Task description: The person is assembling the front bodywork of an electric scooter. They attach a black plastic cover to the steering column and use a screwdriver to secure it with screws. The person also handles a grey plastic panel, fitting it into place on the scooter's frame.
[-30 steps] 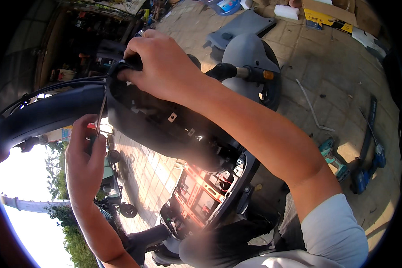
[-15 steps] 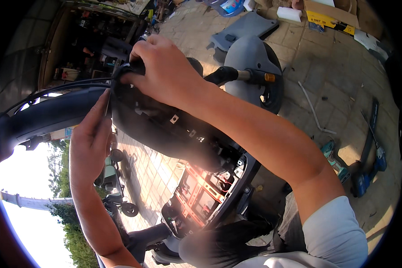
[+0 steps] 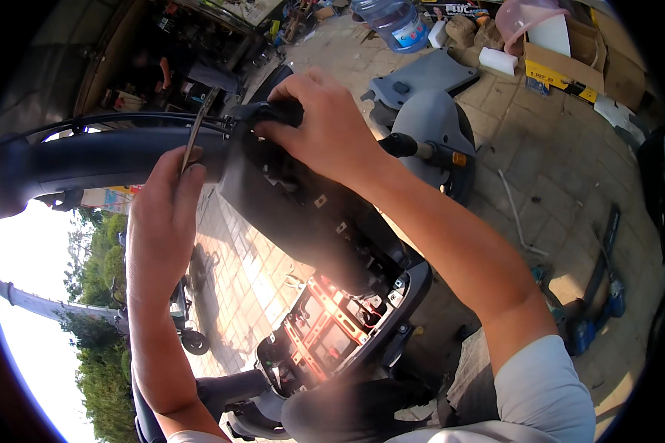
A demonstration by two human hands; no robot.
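Two bare hands, no gloves, no rings, no watch. Left hand (image 3: 162,221): forearm bare full visible length, thin strip of pale sleeve at bottom edge. Right hand (image 3: 325,125): forearm bare past elbow, short light grey sleeve (image 3: 543,391) on upper arm, plain fabric, soft folds, no visible print. Fingernails short.

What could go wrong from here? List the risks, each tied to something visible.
1. The thin tool in the left hand sits right by the black cables on the handlebar; a slip might nick one.
2. The right hand grips the loose black cover; pulled hard, its clips might snap.
3. The opened dash shows bare wiring; a dropped tool or cover could strike it.
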